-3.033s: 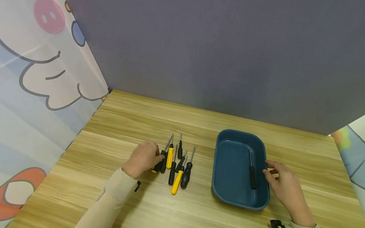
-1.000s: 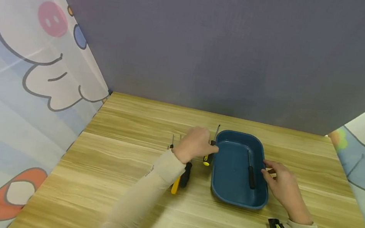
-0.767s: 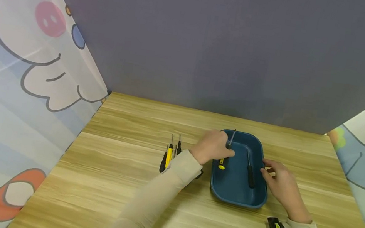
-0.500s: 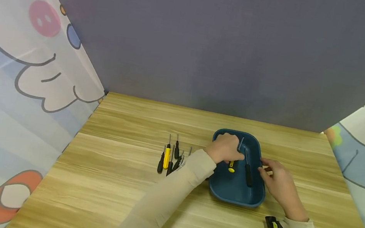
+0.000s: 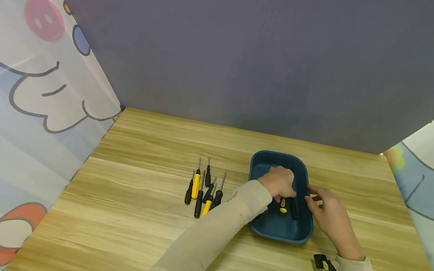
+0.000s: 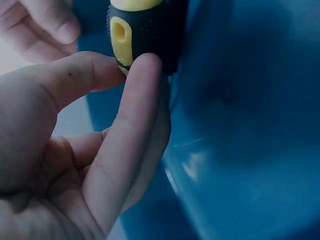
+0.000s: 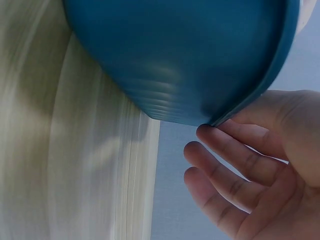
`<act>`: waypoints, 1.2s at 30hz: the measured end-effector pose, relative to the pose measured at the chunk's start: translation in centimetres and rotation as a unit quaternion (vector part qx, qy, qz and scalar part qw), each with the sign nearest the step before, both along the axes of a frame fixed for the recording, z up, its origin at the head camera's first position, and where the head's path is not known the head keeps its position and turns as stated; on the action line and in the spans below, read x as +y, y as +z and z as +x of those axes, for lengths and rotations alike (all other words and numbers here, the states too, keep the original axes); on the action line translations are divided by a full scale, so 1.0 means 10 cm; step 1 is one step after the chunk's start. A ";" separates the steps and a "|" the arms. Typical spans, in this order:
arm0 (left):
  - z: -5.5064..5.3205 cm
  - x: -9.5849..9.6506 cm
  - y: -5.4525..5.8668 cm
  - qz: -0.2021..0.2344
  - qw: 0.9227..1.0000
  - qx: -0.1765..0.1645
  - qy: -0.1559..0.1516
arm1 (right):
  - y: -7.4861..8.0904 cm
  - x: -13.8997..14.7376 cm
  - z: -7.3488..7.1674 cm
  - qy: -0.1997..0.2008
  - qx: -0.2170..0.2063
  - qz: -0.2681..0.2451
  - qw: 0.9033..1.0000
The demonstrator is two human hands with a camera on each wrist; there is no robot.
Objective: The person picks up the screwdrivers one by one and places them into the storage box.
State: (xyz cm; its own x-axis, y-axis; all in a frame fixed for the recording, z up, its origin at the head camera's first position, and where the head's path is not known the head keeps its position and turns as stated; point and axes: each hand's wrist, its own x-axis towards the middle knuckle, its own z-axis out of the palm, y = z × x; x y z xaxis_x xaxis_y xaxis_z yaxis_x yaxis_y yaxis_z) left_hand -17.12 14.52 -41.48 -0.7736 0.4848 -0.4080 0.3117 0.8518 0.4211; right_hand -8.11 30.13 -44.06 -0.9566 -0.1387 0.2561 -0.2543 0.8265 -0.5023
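In the head view my left hand (image 5: pixel 278 182) reaches into a dark blue rectangular tray (image 5: pixel 278 239). Its thumb and fingers pinch a screwdriver (image 5: pixel 284 205) with a black and yellow handle, low over the tray floor; the left wrist view shows that handle (image 6: pixel 150 32) close up. The hand hides the shaft. Just right of it lies a black-handled screwdriver (image 5: pixel 294 209), partly covered. My right hand (image 5: pixel 332 216) grips the tray's right rim between thumb and index finger, the other fingers spread below the rim in the right wrist view (image 7: pixel 240 170).
Left of the tray, several screwdrivers with black or yellow handles lie grouped on the wooden table (image 5: pixel 126 215), among them a yellow one (image 5: pixel 196 186). The left sleeve (image 5: pixel 203 235) covers part of the group. A grey panel (image 5: pixel 228 54) stands behind the table.
My left hand has taken the black and yellow screwdriver from the group and carried it right, over the left rim and down into the tray. The right hand keeps its hold on the rim.
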 end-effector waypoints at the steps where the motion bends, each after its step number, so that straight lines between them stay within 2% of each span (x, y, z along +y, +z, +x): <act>1: 0.00 0.01 -0.02 -0.005 1.000 -0.001 0.003 | 0.00 0.00 0.00 0.001 0.002 0.000 1.000; 6: 0.00 0.05 -0.08 -0.024 1.000 0.008 0.005 | 0.00 -0.03 -0.02 0.005 0.011 -0.003 1.000; 9: 0.01 0.04 -0.06 -0.024 1.000 0.019 0.004 | -0.01 -0.03 -0.03 0.008 0.011 -0.003 1.000; 12: 0.02 -0.01 -0.01 -0.011 0.999 0.036 -0.004 | -0.01 -0.04 -0.03 0.008 0.007 -0.002 1.000; 19: 0.07 -0.18 0.17 -0.001 0.993 0.103 -0.059 | 0.01 -0.02 -0.02 0.002 -0.001 -0.005 1.000; 26: 0.18 -0.50 0.36 0.027 0.985 0.155 -0.065 | -0.01 -0.01 -0.02 0.000 0.003 -0.003 1.000; 31: 0.23 -0.82 0.46 0.077 0.984 0.148 -0.060 | -0.02 -0.01 0.00 -0.002 0.008 -0.001 1.000; 36: 0.25 -1.14 0.52 0.081 0.987 0.136 -0.038 | -0.01 -0.01 0.01 -0.001 0.010 0.001 1.000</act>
